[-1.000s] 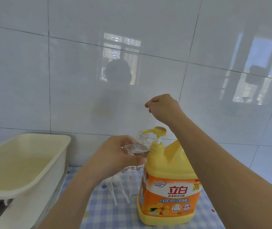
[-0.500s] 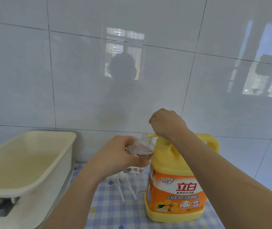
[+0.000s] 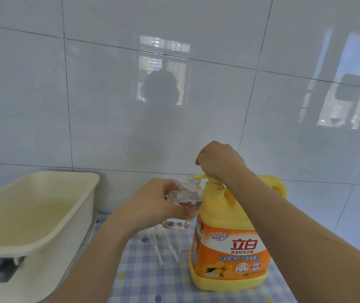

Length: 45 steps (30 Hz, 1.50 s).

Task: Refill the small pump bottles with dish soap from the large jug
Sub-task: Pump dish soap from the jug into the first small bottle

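A large yellow jug of dish soap point(image 3: 229, 243) with an orange label stands on the checked cloth. My right hand point(image 3: 219, 161), fingers curled, presses down on its yellow pump head, whose spout point(image 3: 200, 176) points left. My left hand point(image 3: 152, 204) grips a small clear bottle point(image 3: 185, 196), uncapped and tilted, its threaded neck right under the spout tip. Two white pump tops point(image 3: 163, 243) with dip tubes lie on the cloth below my left hand.
A cream plastic tub point(image 3: 43, 215) sits at the left, on a metal edge. A blue-and-white checked cloth point(image 3: 152, 281) covers the counter. White wall tiles rise close behind the jug.
My right hand came down from above the pump onto its head and pushed it down. The small bottle stayed under the spout. The view shifted a little.
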Each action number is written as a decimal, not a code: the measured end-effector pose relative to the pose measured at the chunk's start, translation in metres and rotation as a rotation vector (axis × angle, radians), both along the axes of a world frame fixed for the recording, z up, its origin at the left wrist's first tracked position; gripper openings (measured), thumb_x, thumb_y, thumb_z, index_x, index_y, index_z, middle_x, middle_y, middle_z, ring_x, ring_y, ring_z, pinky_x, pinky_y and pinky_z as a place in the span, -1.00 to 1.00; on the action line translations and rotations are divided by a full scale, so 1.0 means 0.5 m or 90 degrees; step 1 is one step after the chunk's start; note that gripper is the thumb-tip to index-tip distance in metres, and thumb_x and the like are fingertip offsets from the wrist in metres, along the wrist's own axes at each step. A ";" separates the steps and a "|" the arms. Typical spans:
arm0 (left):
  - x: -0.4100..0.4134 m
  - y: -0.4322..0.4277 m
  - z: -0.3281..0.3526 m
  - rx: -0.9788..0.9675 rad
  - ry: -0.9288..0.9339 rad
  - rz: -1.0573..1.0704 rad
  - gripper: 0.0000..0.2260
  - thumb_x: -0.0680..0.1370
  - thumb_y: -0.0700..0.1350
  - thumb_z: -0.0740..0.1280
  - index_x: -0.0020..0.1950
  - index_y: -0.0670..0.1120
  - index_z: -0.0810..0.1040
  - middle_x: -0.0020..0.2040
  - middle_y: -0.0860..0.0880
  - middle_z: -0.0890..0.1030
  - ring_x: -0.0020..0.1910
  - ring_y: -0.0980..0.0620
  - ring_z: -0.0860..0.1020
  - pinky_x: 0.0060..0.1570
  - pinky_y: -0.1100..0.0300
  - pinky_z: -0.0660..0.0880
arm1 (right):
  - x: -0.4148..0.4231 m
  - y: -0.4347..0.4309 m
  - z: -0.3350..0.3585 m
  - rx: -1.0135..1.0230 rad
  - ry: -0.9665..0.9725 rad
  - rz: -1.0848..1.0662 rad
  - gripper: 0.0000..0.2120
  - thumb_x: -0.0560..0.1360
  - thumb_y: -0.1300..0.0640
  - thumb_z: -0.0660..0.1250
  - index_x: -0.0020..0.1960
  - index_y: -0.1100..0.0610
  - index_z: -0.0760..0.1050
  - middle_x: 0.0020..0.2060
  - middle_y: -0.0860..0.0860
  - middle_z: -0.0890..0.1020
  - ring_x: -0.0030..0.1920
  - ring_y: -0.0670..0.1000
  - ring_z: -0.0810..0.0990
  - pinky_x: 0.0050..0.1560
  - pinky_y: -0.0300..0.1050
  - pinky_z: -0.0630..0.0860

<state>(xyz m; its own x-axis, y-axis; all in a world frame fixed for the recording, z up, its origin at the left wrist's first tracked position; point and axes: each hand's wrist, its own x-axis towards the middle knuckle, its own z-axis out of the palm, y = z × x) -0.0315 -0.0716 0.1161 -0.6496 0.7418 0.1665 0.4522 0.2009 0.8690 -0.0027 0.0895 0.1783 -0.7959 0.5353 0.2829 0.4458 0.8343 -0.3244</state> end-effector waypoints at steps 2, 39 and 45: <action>0.000 0.001 0.000 0.004 -0.004 0.000 -0.73 0.36 -0.07 0.55 0.02 0.00 0.66 -0.11 0.06 0.71 -0.11 0.07 0.66 -0.09 0.03 0.63 | 0.002 -0.001 0.003 -0.003 0.002 -0.003 -0.65 0.47 0.23 0.10 0.10 0.08 0.60 0.08 -0.02 0.63 0.00 0.08 0.56 -0.16 -0.10 0.45; -0.003 0.002 -0.001 0.002 0.024 -0.003 -0.71 0.32 0.00 0.57 0.00 0.03 0.66 -0.11 0.09 0.72 -0.09 0.07 0.67 0.03 0.07 0.60 | 0.019 -0.032 0.010 0.045 0.017 -0.020 -0.79 0.47 0.25 0.19 -0.04 0.13 0.60 -0.16 0.05 0.59 -0.31 0.05 0.44 -0.31 -0.17 0.34; -0.005 0.001 -0.004 -0.007 0.021 -0.016 -0.76 0.37 -0.07 0.54 0.00 0.08 0.63 -0.15 0.21 0.70 -0.18 0.21 0.66 -0.15 0.26 0.59 | 0.025 -0.036 0.011 0.048 0.014 -0.030 -0.83 0.45 0.27 0.18 -0.13 0.14 0.54 -0.29 0.02 0.49 -0.36 0.02 0.39 -0.31 -0.17 0.33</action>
